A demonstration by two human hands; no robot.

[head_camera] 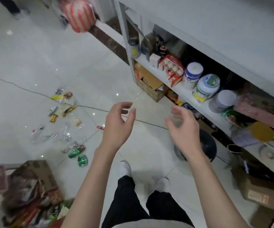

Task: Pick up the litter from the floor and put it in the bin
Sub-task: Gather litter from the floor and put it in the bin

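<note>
Glossy white tile floor (34,63) w/ small light glints & dark grout lines. White shelf unit (157,74) on right, packed w/ tubs, boxes. Dark marble strip (110,41) far side. Cardboard box (149,81) under the shelf. Red-striped bag (80,15) far left, blurred.

White floor (26,60): scattered wrappers (62,96), clear plastic (50,137), two green cans (77,152).

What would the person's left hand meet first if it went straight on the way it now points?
Probably bare floor just ahead of the left hand, which is open and empty; the litter lies off to its left. Farther on stands a cardboard box, but depth is unclear.
</note>
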